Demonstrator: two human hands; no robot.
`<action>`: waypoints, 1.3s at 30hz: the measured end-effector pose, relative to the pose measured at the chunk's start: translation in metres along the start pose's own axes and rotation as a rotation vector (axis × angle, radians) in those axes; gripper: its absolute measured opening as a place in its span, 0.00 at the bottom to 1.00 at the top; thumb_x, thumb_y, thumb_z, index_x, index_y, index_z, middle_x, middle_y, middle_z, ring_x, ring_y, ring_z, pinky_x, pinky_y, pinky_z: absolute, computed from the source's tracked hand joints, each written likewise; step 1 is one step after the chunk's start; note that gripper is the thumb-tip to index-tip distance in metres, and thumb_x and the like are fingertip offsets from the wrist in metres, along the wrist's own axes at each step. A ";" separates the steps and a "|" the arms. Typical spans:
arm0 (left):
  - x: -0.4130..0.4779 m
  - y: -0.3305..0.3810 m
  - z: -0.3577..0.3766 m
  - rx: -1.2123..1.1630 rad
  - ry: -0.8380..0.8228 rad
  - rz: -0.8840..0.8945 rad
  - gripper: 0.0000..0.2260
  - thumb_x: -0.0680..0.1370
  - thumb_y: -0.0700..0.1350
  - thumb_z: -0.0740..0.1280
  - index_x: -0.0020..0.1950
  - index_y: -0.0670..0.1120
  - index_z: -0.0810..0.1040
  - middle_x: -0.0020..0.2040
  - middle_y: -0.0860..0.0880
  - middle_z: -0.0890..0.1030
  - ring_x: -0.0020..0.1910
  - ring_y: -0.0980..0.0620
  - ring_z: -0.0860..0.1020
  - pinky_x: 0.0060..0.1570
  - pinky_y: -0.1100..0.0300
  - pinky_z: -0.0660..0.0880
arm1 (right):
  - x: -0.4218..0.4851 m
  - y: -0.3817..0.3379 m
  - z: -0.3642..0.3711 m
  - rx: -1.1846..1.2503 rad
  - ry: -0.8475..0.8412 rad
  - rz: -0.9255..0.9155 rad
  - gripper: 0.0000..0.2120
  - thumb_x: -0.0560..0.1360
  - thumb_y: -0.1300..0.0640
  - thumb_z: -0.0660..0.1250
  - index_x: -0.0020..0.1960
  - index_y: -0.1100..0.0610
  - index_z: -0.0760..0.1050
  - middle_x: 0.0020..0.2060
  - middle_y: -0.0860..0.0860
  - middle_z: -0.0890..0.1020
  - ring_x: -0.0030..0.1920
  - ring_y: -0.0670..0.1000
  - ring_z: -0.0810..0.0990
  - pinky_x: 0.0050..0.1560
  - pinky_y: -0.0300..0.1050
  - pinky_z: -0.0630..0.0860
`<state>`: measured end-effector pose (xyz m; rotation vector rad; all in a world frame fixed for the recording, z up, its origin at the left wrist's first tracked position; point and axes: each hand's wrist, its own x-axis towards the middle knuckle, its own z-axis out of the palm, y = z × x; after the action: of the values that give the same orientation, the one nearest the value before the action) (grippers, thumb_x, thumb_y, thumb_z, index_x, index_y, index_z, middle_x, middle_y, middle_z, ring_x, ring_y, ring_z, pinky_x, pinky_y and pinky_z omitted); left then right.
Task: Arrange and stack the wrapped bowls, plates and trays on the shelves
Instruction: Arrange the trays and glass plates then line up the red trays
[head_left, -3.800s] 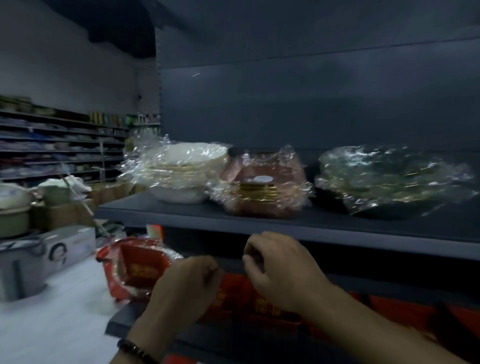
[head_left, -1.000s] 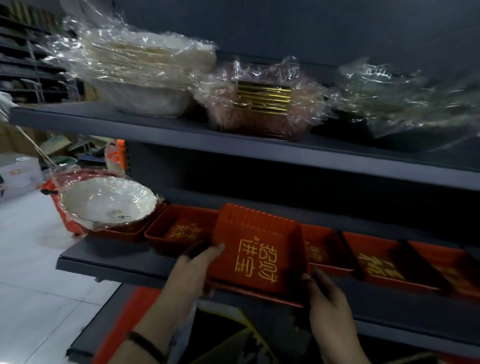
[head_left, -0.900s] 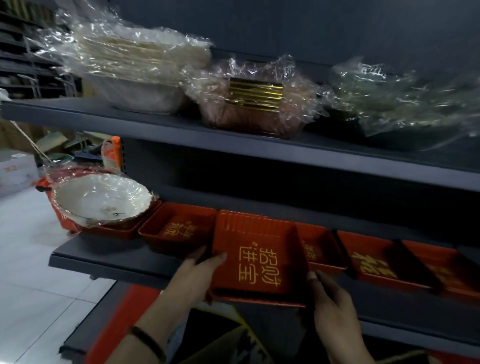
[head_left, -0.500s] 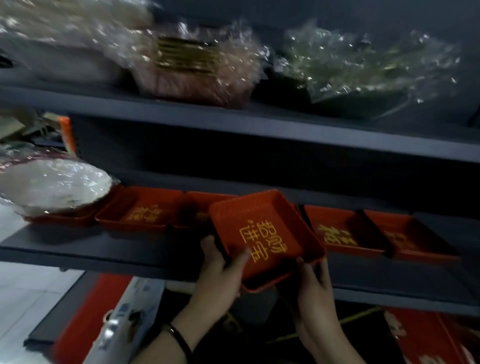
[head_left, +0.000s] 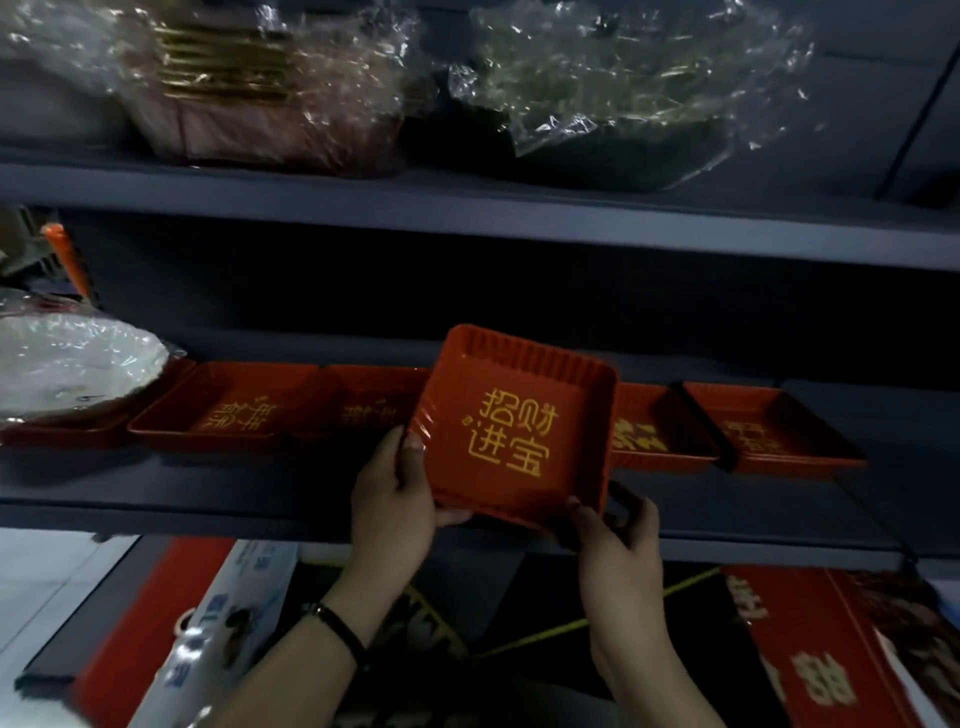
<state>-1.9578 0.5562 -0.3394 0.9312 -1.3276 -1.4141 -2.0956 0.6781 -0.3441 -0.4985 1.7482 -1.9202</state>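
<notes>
Tipped up since half a second ago, the tray now faces me almost square, its gold characters upright, where before it lay flatter with one corner toward me. Both hands have turned with it and stayed on it.

From largest down: the top shelf carries a wrapped red stack and, to its right, a wrapped green stack, as before. On the lower shelf a row of red trays lies flat, with a wrapped white bowl resting at its left end. My tray is held in front of that row, over the shelf's front edge, hiding the row's middle.

I see the left hand pinching the left rim, thumb on the inside. The right hand is curled round the near right corner. A dark band circles the left wrist.
</notes>
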 end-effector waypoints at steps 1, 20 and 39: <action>-0.003 0.000 0.010 -0.030 0.023 -0.006 0.14 0.89 0.53 0.56 0.67 0.53 0.79 0.61 0.48 0.84 0.55 0.45 0.86 0.44 0.48 0.87 | -0.001 -0.002 -0.005 -0.012 0.007 -0.018 0.13 0.82 0.53 0.70 0.64 0.43 0.73 0.56 0.48 0.84 0.55 0.52 0.84 0.60 0.55 0.79; 0.016 -0.001 0.231 0.504 -0.509 0.345 0.15 0.79 0.55 0.75 0.65 0.59 0.80 0.64 0.61 0.75 0.60 0.63 0.76 0.57 0.64 0.76 | 0.147 -0.073 -0.164 0.270 0.331 -0.092 0.08 0.83 0.58 0.69 0.61 0.55 0.81 0.53 0.54 0.86 0.51 0.54 0.86 0.52 0.50 0.85; 0.050 -0.067 0.396 0.604 -0.292 0.519 0.03 0.80 0.46 0.75 0.53 0.49 0.87 0.51 0.55 0.87 0.52 0.55 0.82 0.53 0.63 0.79 | 0.187 -0.021 -0.214 0.171 0.190 -0.027 0.11 0.78 0.57 0.72 0.59 0.50 0.84 0.51 0.51 0.89 0.54 0.55 0.88 0.62 0.59 0.82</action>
<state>-2.3585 0.6107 -0.3547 0.6803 -2.1030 -0.7689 -2.3724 0.7444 -0.3579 -0.2872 1.6762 -2.1744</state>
